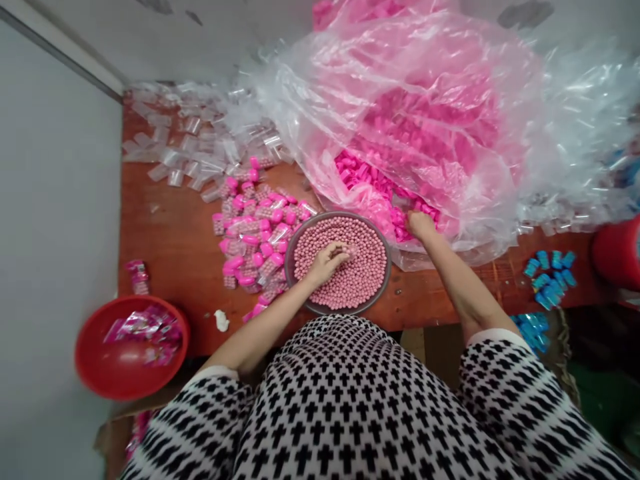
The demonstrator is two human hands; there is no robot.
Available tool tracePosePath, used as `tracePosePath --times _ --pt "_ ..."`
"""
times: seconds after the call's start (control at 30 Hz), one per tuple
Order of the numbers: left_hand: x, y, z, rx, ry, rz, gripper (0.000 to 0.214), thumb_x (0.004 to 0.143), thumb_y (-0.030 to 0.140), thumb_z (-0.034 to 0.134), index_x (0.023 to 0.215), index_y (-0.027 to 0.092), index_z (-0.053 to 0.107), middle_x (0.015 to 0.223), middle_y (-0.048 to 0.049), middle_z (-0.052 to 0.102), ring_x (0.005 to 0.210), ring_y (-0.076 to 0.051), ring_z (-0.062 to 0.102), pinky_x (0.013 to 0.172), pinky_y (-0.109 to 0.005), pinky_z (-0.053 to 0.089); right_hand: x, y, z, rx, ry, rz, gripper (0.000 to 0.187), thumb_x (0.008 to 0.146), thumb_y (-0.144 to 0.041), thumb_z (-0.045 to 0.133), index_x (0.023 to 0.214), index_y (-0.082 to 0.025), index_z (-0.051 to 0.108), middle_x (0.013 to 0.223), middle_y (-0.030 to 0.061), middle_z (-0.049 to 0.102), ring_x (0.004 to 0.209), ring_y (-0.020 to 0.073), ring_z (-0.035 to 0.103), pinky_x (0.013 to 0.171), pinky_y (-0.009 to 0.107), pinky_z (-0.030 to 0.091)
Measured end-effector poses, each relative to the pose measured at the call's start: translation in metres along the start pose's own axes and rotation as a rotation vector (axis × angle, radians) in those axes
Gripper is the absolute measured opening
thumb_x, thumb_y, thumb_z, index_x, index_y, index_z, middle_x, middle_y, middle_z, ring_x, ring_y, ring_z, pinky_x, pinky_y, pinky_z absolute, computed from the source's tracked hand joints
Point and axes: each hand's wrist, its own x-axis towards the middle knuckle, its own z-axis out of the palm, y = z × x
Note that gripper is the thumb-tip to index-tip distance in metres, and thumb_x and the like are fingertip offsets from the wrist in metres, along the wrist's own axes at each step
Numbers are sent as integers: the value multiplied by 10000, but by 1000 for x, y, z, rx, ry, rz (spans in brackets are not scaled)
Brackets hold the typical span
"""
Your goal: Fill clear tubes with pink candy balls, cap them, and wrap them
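A round grey tray [380,283] full of small pink balls [357,273] sits on the wooden table in front of me. My left hand [329,260] rests on the balls, its fingers curled and pinched together among them. My right hand [420,225] reaches into the mouth of a big clear plastic bag [425,120], fingers closed among the pink caps [370,180] spilling from it. What either hand holds is too small to make out. Left of the tray lies a heap of filled tubes with pink caps [255,240].
Empty clear tubes [185,140] are scattered at the back left. A red bowl [127,370] with pink packets stands at the near left. Blue capped pieces [547,277] lie at the right, beside a red container [617,253]. More clear plastic covers the right.
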Motion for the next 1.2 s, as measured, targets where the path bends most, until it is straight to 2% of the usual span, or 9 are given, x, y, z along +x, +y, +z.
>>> tracePosePath --times 0.07,0.17,0.3,0.4,0.47,0.67,0.97,1.1,1.2 --pt "-1 1 2 -104 18 -19 378 751 440 639 976 141 591 1017 -100 684 918 -188 650 822 -339 516 -7 6 -2 27 78 47 340 878 -219 401 1046 -18 618 1025 267 634 954 303 609 813 393 436" --pt "-5 9 4 -129 7 -15 417 728 440 667 1012 138 619 1042 -99 687 936 -193 648 817 -325 520 -33 8 -8 269 291 28 353 874 -290 402 1001 -61 638 913 191 672 845 244 613 781 352 448" --pt "-13 26 8 33 -47 48 358 778 399 624 1028 146 662 1076 -94 688 982 -207 639 877 -346 499 -89 -22 -20 688 423 -319 326 859 -357 473 1050 -141 624 900 81 673 786 176 601 737 301 467" --pt "-19 35 11 216 -63 138 308 800 377 603 1003 160 684 1038 -77 703 976 -203 639 909 -342 478 -125 -60 -24 709 438 -637 253 867 -337 502 1016 -180 633 888 55 656 793 160 582 744 293 466" --pt "-23 37 12 277 -72 186 303 811 371 592 1012 164 685 1027 -71 706 958 -197 645 894 -328 483 -140 -81 -21 646 454 -751 233 883 -307 490 1027 -187 628 898 61 649 826 164 578 765 295 467" --pt "-36 35 10 342 -17 283 298 846 332 561 1033 134 682 1038 -97 704 957 -191 653 876 -310 491 -157 -100 -6 395 539 -745 235 891 -218 442 1040 -168 617 829 72 620 788 179 568 734 291 472" --pt "-37 47 6 589 -30 508 252 879 307 519 994 159 688 940 -86 714 838 -158 661 757 -258 492 -178 -110 -10 213 657 -709 203 870 -162 425 979 -158 595 755 52 541 710 174 516 658 271 452" --pt "-33 55 4 779 -82 494 246 887 274 489 938 145 692 784 -81 696 717 -158 636 677 -250 455 -171 -112 -7 234 633 -715 199 866 -160 423 945 -151 605 743 54 532 706 177 509 643 275 439" --pt "-31 59 1 749 -142 430 277 892 311 479 854 152 702 734 -61 687 687 -150 623 657 -238 430 -166 -109 -4 304 566 -736 213 876 -178 419 939 -155 621 743 53 539 713 175 515 661 280 443"
